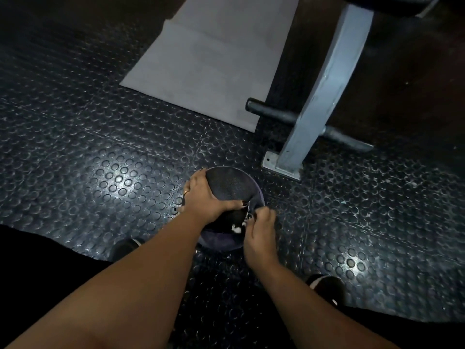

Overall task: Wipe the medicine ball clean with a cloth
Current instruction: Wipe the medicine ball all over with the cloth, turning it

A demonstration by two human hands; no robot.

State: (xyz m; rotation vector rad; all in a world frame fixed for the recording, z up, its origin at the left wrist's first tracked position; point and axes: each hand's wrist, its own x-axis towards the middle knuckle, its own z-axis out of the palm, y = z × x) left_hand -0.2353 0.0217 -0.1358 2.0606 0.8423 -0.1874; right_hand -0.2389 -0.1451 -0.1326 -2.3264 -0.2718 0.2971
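Note:
A dark purple medicine ball (221, 242) sits on the studded floor just in front of me. A dark textured cloth (230, 183) is draped over its top and bunches toward its near right side. My left hand (201, 197) lies spread over the cloth on the ball's left side, its thumb stretched toward the bunched part. My right hand (260, 227) is at the ball's right side and pinches the bunched cloth with its fingertips. A small white patch shows between my two hands.
Black studded rubber floor (100, 159) all around. A grey mat (201, 59) lies beyond the ball. A grey steel bench leg (324, 91) with base plate (279, 167) and black crossbar (271, 112) stands close at the right. My shoes (327, 288) flank the ball.

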